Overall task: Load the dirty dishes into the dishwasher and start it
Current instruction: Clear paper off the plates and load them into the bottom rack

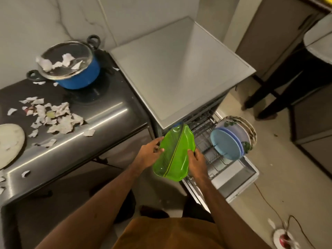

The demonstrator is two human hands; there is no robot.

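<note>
A green leaf-shaped plate [175, 152] is held tilted in the air just left of the pulled-out dishwasher rack [206, 141]. My left hand [150, 154] grips its left edge, thumb on the upper face. My right hand [196, 163] grips its right edge. The dishwasher [179, 72] stands with its door [233, 182] folded down. In the rack stand blue plates [225, 145] and behind them pale patterned plates [239, 126], all on edge. A white plate [9, 143] lies on the counter at the far left.
A dark steel counter [100, 119] carries torn paper scraps [52, 115] and a blue pot [79, 72] with a glass lid. A person's legs [280, 90] stand at the right. A power strip [283, 239] and cable lie on the floor, lower right.
</note>
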